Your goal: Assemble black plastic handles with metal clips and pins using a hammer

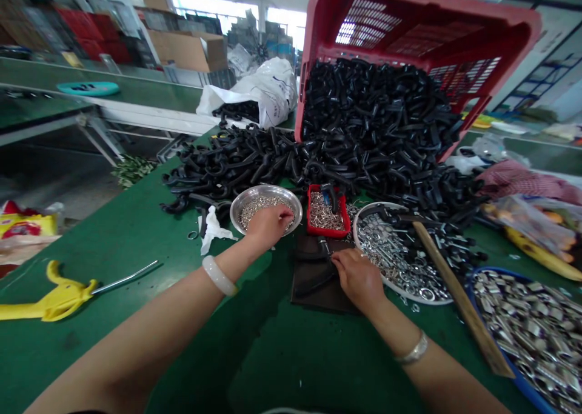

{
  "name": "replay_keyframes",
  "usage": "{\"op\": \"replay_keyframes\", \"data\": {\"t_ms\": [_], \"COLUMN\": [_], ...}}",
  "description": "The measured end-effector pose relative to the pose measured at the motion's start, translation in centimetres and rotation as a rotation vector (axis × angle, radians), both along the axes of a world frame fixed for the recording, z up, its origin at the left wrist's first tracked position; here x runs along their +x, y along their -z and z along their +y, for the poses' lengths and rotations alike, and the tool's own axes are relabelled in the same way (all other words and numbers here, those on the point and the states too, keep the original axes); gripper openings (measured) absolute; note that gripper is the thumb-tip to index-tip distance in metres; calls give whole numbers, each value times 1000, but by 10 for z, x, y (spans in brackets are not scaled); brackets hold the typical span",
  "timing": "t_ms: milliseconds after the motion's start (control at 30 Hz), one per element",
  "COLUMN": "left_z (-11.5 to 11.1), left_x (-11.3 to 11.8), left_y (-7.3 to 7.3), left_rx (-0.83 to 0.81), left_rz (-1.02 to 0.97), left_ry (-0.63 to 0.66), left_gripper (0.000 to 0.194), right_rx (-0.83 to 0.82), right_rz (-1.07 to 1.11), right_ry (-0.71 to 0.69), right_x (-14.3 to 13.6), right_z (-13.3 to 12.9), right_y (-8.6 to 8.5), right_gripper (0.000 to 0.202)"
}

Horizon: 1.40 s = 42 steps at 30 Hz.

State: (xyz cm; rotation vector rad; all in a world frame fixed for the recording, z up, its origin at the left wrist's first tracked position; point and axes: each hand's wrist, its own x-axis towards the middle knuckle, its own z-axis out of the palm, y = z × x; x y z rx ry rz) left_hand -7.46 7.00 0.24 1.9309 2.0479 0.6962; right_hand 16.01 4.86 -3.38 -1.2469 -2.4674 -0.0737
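Observation:
My left hand is over a round metal bowl of small metal pieces, its fingertips pinched together; whatever is between them is too small to make out. With my right hand I grip a black plastic handle with a metal fitting at its top. The handle rests on a dark square board, and my fingers cover part of it. Just behind the board sits a red tray with small pins or rivets and a black part in it.
A large red crate lies tipped, spilling black plastic parts over the green table. To the right are a white basin of metal hardware, a wooden-handled hammer and a blue basin. A yellow tool lies left.

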Motion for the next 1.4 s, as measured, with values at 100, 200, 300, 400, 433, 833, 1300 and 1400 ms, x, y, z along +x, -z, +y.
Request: {"op": "replay_keyframes", "data": {"t_ms": [100, 200, 300, 400, 433, 833, 1300, 1400], "left_z": [-12, -23, -29, -32, -32, -22, -16, -12], "left_x": [16, 30, 40, 48, 51, 74, 74, 68], "left_y": [1, 8, 16, 22, 23, 36, 24, 33], "left_rx": [24, 26, 12, 68, 99, 310, 364, 419], "left_rz": [-87, -113, -80, -17, 6, 445, 655, 586], "left_ry": [142, 243, 271, 275, 285, 500, 791, 762], "left_gripper": [19, 18, 19, 22, 23, 50, 53, 48], "right_rx": [55, 99, 86, 41, 27, -40, -31, -27], "right_rz": [-119, -224, -281, -251, -220, 120, 202, 216], "right_ry": [-17, -36, -24, -81, -112, -191, -200, -199], "right_x": [-3, -7, -8, -1, 3, 33, 35, 36], "right_z": [-3, -5, -8, -13, -14, -25, -25, -25], "right_y": [-3, -7, -9, -8, -6, 19, 17, 18], "right_gripper": [17, 17, 18, 25, 29, 33, 34, 34]}}
